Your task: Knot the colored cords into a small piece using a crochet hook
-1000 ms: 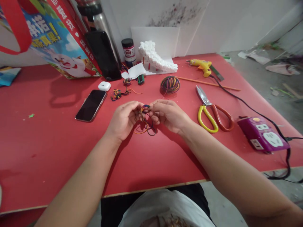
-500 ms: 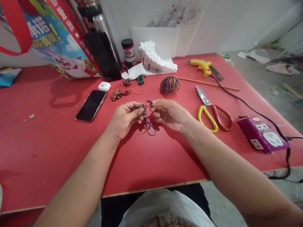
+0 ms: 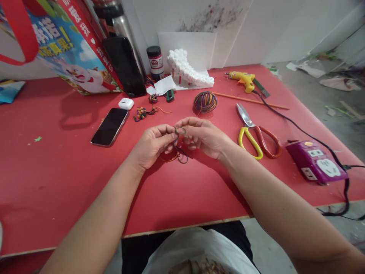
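Note:
My left hand [image 3: 155,144] pinches a multicoloured cord [image 3: 182,156] between thumb and fingers just above the red table. Fingertip to fingertip with it, my right hand [image 3: 202,137] is closed on the same cord. A small dark green loop of it stands up between the two thumbs, while dark and orange ends hang down below the fingers. The knotted part is mostly hidden by my fingers. Behind my hands lie a ball of multicoloured cord [image 3: 205,102] and a small knotted cord piece [image 3: 140,113] with loose ends.
Scissors [image 3: 251,131] with yellow and red handles lie right of my hands, near a purple power socket block [image 3: 316,161]. Farther back are a yellow glue gun [image 3: 242,80], an orange stick [image 3: 253,100] and a white model [image 3: 189,70]. A phone [image 3: 110,127] lies left.
My right hand has moved left and come up against my left fingertips. The knotted coloured stretch between the hands is now covered, and a small loop shows at the thumbs.

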Motion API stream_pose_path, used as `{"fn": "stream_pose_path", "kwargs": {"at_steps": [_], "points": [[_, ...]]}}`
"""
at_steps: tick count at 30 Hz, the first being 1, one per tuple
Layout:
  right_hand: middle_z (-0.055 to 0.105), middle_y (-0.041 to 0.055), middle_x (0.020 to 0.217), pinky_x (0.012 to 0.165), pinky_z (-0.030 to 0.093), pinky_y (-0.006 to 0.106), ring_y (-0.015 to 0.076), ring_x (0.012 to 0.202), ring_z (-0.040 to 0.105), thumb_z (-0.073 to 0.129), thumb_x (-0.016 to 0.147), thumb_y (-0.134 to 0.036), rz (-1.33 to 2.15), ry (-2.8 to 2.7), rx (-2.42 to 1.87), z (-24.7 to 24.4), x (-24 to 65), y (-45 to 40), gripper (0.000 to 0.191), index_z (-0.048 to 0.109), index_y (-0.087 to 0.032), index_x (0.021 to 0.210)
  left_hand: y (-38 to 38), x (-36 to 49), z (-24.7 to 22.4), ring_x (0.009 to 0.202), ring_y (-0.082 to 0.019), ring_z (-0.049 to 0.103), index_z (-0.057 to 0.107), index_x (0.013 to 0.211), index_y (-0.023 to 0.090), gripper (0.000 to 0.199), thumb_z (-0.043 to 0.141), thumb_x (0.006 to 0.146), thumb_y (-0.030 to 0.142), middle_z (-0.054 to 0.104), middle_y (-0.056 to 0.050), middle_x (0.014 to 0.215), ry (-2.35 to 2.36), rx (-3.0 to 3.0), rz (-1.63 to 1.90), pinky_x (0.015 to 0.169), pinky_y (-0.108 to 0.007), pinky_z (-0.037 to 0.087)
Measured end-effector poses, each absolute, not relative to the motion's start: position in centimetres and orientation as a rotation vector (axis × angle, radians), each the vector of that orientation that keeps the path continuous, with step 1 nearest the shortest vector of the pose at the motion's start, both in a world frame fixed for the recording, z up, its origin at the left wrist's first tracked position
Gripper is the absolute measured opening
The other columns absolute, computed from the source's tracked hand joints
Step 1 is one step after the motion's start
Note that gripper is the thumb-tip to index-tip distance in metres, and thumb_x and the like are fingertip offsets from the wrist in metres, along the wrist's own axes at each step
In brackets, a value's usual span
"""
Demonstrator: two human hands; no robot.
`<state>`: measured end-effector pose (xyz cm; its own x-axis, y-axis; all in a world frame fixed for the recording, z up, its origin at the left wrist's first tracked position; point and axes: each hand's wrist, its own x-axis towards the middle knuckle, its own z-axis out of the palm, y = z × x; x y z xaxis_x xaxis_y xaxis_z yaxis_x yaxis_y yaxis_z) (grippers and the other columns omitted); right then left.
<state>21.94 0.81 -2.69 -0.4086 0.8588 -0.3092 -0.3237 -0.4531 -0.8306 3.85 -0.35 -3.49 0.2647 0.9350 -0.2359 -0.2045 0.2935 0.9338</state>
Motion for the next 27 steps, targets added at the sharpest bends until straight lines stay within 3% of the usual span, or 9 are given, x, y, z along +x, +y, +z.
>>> {"fn": "stream_pose_path", "kwargs": {"at_steps": [4,8,13,17,27], "points": [[0.058,-0.0081,0.054,0.043,0.032,0.018,0.0056,0.047,0.046,0.100,0.051,-0.030,1.896,-0.903,-0.966,-2.84,21.83,0.88,0.045,0.063,-0.018,0.072,-0.38,3.92,-3.40,0.048,-0.007,0.050,0.071,0.075,0.016,0.021,0.088,0.067,0.026,0.059,0.002,0.063,0.953,0.918,0.941,0.046,-0.020,0.040],[0.060,-0.0056,0.057,0.042,0.034,0.017,0.0049,0.047,0.048,0.099,0.055,-0.035,1.857,-0.893,-0.985,-2.67,22.04,1.00,0.042,0.063,-0.016,0.066,-0.26,3.89,-3.21,0.047,-0.006,0.049,0.069,0.074,0.016,0.020,0.086,0.068,0.025,0.059,0.002,0.064,0.984,0.881,0.967,0.041,-0.019,0.034],[0.068,-0.0012,0.066,0.039,0.037,0.019,0.0083,0.051,0.056,0.095,0.062,-0.032,1.818,-1.050,-1.016,-2.57,22.35,0.99,0.034,0.073,-0.015,0.081,-0.25,4.02,-2.88,0.041,-0.005,0.046,0.066,0.073,0.016,0.025,0.087,0.067,0.028,0.061,0.002,0.061,1.002,0.893,0.940,0.035,-0.017,0.026],[0.069,-0.0009,0.066,0.040,0.045,0.020,0.0114,0.052,0.061,0.096,0.062,-0.036,1.757,-1.176,-1.036,-2.59,22.32,0.88,0.042,0.074,-0.015,0.091,-0.38,4.09,-2.82,0.039,-0.005,0.047,0.064,0.072,0.015,0.023,0.083,0.072,0.028,0.063,0.001,0.061,1.015,0.942,0.912,0.035,-0.017,0.029],[0.069,0.0001,0.060,0.043,0.048,0.020,0.0091,0.047,0.058,0.097,0.063,-0.042,1.619,-1.292,-1.123,-2.65,22.52,1.14,0.038,0.070,-0.015,0.072,-0.27,3.88,-3.18,0.045,-0.009,0.055,0.065,0.076,0.017,0.017,0.080,0.072,0.026,0.068,0.000,0.064,1.019,0.941,0.870,0.042,-0.020,0.041]]}}
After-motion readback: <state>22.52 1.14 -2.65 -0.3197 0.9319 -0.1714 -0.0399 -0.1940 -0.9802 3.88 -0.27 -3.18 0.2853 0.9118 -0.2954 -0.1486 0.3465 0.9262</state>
